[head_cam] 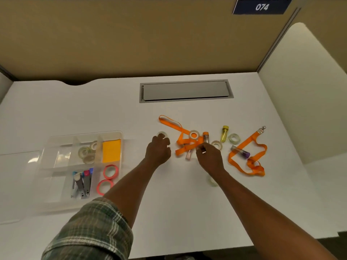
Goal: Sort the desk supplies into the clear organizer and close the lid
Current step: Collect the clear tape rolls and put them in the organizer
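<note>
The clear organizer lies open at the left, holding clear tape rolls, an orange pad, pink rings and staplers. Its lid rests flat to its left. My left hand curls over a clear tape roll at mid-desk. My right hand pinches a small metal clip beside a crumpled orange lanyard. Loose around it are tape rolls, an orange-capped vial, a yellow vial, a purple-capped vial and a second orange lanyard.
A grey cable hatch is set into the white desk behind the supplies. Tan partition walls close off the back and right. Another clear tape roll lies partly under my right forearm. The desk's front edge runs below my arms.
</note>
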`<state>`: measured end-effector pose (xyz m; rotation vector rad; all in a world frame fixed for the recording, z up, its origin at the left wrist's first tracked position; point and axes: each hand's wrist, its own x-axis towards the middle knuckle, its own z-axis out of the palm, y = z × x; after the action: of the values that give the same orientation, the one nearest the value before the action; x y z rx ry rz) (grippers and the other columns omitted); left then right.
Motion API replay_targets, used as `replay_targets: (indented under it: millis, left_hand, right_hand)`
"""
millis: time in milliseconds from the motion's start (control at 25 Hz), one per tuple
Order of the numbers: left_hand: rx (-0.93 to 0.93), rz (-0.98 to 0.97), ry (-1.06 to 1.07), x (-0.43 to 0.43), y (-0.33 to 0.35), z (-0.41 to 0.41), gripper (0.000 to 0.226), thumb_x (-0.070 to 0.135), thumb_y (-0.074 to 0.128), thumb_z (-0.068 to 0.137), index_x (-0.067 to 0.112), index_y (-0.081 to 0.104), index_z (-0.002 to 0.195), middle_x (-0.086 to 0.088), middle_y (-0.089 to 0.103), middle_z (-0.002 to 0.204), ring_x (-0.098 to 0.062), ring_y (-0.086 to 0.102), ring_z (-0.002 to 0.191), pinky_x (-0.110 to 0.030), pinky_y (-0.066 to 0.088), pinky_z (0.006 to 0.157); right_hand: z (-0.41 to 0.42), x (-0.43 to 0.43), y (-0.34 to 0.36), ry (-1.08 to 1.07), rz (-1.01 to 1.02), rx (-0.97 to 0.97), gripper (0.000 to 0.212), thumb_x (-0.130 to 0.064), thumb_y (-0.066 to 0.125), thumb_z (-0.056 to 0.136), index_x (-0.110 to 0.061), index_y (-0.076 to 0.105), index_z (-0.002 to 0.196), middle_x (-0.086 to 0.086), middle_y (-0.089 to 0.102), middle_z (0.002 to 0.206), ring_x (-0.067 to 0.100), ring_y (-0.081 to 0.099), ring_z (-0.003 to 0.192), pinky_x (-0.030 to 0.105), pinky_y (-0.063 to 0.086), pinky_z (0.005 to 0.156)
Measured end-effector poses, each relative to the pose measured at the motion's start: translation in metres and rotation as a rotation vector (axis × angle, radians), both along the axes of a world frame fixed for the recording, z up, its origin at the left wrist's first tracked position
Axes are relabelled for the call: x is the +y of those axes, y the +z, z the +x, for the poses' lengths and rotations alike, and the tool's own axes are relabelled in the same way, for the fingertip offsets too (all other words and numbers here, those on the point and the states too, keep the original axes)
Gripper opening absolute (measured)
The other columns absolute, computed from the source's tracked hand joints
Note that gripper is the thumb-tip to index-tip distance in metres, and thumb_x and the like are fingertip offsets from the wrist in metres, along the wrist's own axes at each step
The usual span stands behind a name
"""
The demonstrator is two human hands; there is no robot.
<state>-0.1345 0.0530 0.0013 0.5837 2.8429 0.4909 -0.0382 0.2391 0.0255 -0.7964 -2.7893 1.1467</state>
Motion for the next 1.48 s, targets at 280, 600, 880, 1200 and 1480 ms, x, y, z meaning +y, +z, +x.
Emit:
replay_targets:
  millis: [280, 600, 880, 1200, 1480]
  left_hand:
    - [-0.102, -0.029, 0.144, 0.023, -0.013, -0.002, 0.029, 0.016, 0.054, 0.089, 0.011, 0.064, 0.117, -0.013, 0.045, 0.14, -0.032, 0.049, 0.121, -0.042, 0.046, 0.095]
    - [-0.098, -0.028, 0.215, 0.019, -0.021, 0.006, 0.026, 0.014, 0.055, 0.087, 0.011, 0.063, 0.112, -0.012, 0.049, 0.125, -0.03, 0.052, 0.11, -0.04, 0.05, 0.088]
    - [-0.042, 0.048, 0.309, 0.02, -0.016, 0.015, 0.018, 0.014, 0.055, 0.09, 0.012, 0.071, 0.1, -0.011, 0.061, 0.104, -0.027, 0.056, 0.101, -0.036, 0.05, 0.078]
    - [-0.238, 0.564, 0.796, 0.019, 0.009, 0.02, 0.01, 0.011, 0.062, 0.084, 0.013, 0.06, 0.093, -0.004, 0.066, 0.093, -0.025, 0.062, 0.09, -0.035, 0.052, 0.08]
    - [-0.398, 0.915, 1.019, -0.023, 0.042, 0.02, 0.033, 0.011, 0.06, 0.087, 0.015, 0.056, 0.119, -0.004, 0.057, 0.108, -0.02, 0.061, 0.088, -0.04, 0.059, 0.081]
  right_hand:
    - [0.015, 0.059, -0.008, 0.037, 0.31, -0.162, 0.035, -0.016, 0.058, 0.093, -0.019, 0.058, 0.127, 0.011, 0.054, 0.119, 0.03, 0.061, 0.103, 0.034, 0.048, 0.073]
    - [0.018, 0.074, -0.032, 0.158, 0.451, -0.271, 0.035, -0.02, 0.062, 0.091, -0.019, 0.057, 0.125, 0.014, 0.052, 0.109, 0.032, 0.06, 0.096, 0.035, 0.048, 0.067]
    - [0.011, 0.071, -0.029, 0.034, 0.402, -0.188, 0.032, -0.033, 0.068, 0.088, -0.014, 0.065, 0.114, 0.013, 0.053, 0.115, 0.029, 0.054, 0.106, 0.036, 0.051, 0.077]
    - [-0.007, 0.018, -0.001, -0.3, -0.323, 0.048, 0.018, -0.031, 0.066, 0.085, -0.014, 0.063, 0.091, 0.002, 0.066, 0.095, 0.021, 0.061, 0.09, 0.029, 0.044, 0.073]
    - [-0.033, -0.06, 0.019, -0.314, -0.861, 0.031, 0.022, -0.024, 0.055, 0.089, -0.017, 0.059, 0.11, 0.01, 0.071, 0.098, 0.022, 0.069, 0.086, 0.038, 0.061, 0.077]
